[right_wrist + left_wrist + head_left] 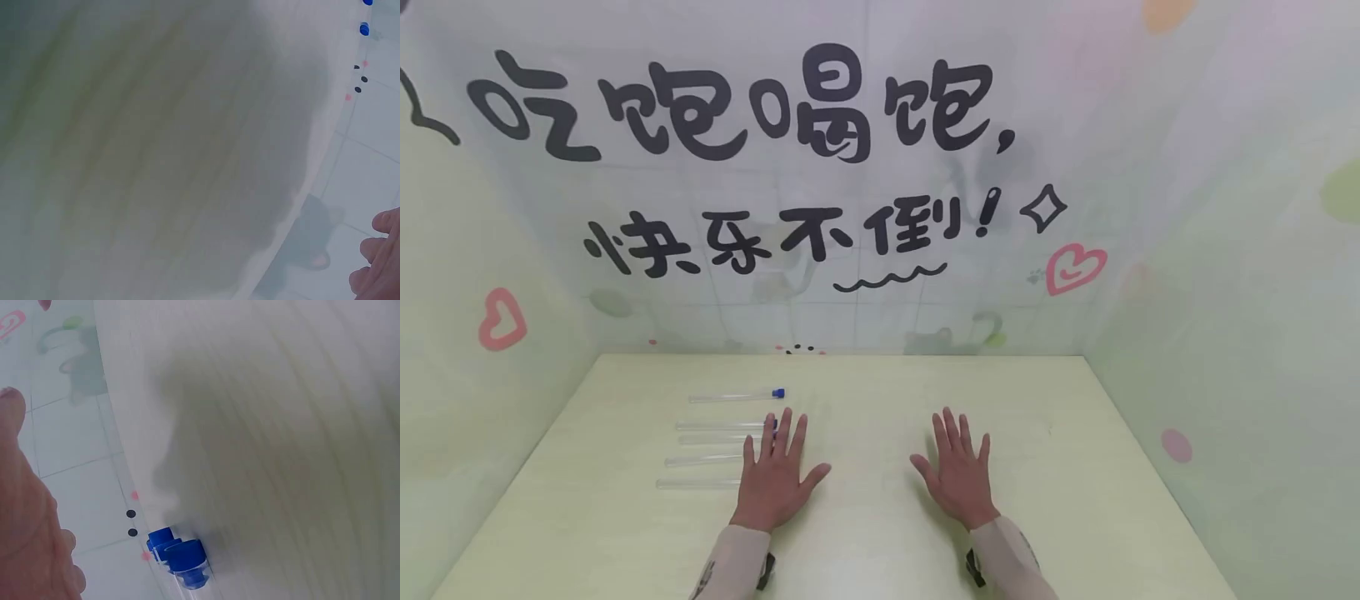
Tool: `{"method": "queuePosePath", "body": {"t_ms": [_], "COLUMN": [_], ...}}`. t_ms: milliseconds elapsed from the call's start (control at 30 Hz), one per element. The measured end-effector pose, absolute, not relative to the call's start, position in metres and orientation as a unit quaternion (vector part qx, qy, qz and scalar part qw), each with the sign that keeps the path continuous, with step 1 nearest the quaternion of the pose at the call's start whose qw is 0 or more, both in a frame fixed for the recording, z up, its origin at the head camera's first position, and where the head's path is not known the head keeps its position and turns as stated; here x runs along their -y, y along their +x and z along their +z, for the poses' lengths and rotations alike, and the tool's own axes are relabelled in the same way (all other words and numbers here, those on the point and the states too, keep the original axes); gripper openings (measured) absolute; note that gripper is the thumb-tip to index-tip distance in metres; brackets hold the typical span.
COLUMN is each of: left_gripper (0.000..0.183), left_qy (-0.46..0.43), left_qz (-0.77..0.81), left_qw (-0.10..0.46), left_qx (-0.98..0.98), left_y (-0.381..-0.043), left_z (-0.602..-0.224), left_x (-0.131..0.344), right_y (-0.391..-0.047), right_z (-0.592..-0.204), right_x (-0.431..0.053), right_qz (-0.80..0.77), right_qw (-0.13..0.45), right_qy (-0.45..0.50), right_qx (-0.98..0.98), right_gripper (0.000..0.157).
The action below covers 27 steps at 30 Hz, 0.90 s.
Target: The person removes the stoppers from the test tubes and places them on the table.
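Several clear tubes with blue caps lie side by side on the left of the table, all pointing across it. The farthest tube (730, 398) shows its whole length and its blue cap (778, 393). My left hand (777, 487), palm down with fingers spread, overlaps the capped ends of the nearer tubes, such as the nearest tube (696, 483). In the left wrist view, blue caps (185, 555) sit low in the picture, apart from the hand. My right hand (958, 479) is palm down with fingers spread, over bare table, holding nothing.
The pale wood-look table (880, 550) ends at a printed back wall (865, 317) with large dark lettering. Side walls (1240, 350) rise along its left and right edges. Dark wrist straps (975, 568) show below the sleeves.
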<state>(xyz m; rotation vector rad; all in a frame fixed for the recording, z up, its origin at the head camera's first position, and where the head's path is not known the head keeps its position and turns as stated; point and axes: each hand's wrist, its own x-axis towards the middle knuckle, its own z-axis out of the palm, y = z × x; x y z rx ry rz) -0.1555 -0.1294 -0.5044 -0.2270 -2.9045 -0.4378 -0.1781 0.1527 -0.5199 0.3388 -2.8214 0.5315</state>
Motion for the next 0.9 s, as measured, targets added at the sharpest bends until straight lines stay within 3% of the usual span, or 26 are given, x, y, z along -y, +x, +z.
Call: {"method": "queuePosePath", "body": {"t_ms": [567,767,900], "left_gripper": [0.068,0.054,0.050], "left_qy": [-0.059,-0.059,-0.059], "left_qz": [-0.138,-0.140,-0.135], "left_qw": [0.108,0.172,0.175], "left_qx": [0.983,0.973,0.973], "left_y": [-0.149,-0.149,-0.147], "left_z": [-0.507,-0.513,-0.511], "left_x": [0.136,0.138,0.140], "right_y": [-0.174,-0.170,-0.168], "right_z": [-0.510,-0.509,-0.508], "right_x": [-0.145,-0.141,-0.138], "right_qz": [0.178,0.170,0.171], "right_qw": [0.129,0.186,0.217], "right_qy": [0.111,0.139,0.154], "right_qx": [0.969,0.958,0.949], "right_gripper": [0.062,0.058,0.055]}}
